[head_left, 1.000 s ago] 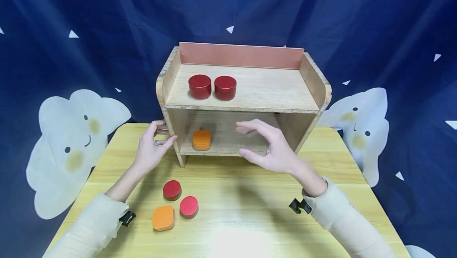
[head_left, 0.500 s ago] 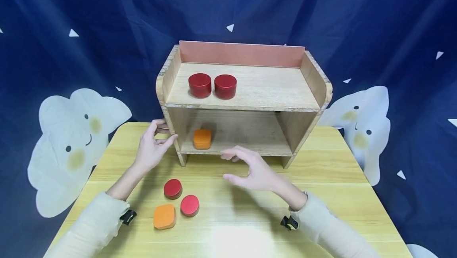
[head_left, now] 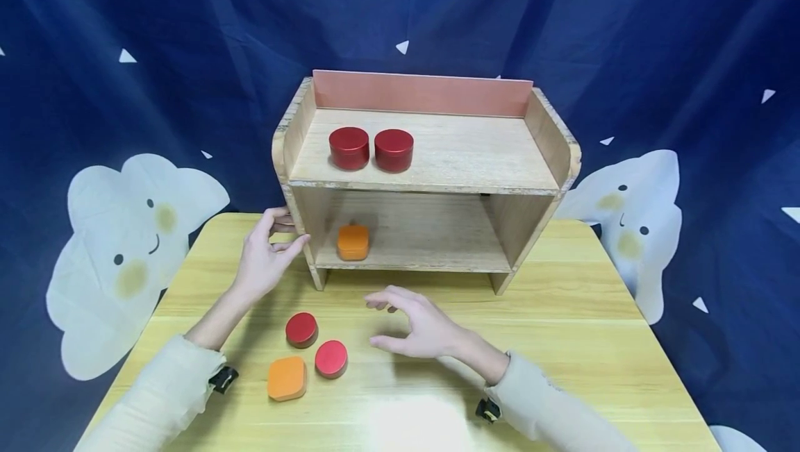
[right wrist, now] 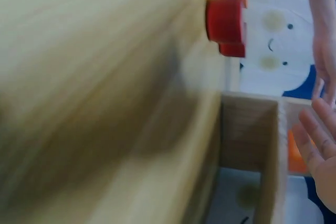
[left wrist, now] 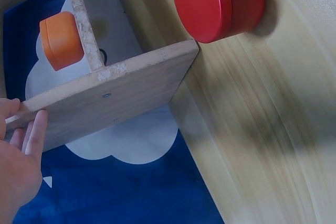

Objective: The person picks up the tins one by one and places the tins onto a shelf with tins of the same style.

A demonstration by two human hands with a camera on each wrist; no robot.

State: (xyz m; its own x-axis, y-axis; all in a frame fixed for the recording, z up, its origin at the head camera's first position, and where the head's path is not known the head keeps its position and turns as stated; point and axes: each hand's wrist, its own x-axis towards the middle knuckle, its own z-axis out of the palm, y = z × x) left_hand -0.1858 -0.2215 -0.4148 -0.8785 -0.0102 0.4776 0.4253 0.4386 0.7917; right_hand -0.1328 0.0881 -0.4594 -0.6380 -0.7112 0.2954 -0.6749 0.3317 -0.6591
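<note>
Pinching the left side panel of the shelf (head_left: 462, 153), the left hand (head_left: 262, 264) is resting its thumb on the front edge while its fingers are lying against the outer face. From the head view, that hold is staying as it was a second ago. What is changing is the right hand (head_left: 421, 323): it was hanging before the shelf's lower opening, and now it is hovering lower and further left, over the table (head_left: 562, 341) in front of the shelf. Its fingers are spreading loosely apart from the thumb and holding nothing. The left top tin (head_left: 349, 148) and right top tin (head_left: 394, 151) are standing on the shelf's upper board, and the shelved box (head_left: 353, 242) is sitting at the left end of its lower board. In front of the shelf's left end, the far tin (head_left: 301, 330), near tin (head_left: 331, 359) and loose box (head_left: 287, 378) are lying on the table. None of these is moving noticeably; the shift seems to be turning the work from the shelf toward the loose pieces, with the near tin lying closest.

In the left wrist view, the fingers and thumb are clasping the panel's edge, with a red tin standing near the shelf's foot.

In the right wrist view, partly blurred, the fingers are fanning out, touching no tin.
</note>
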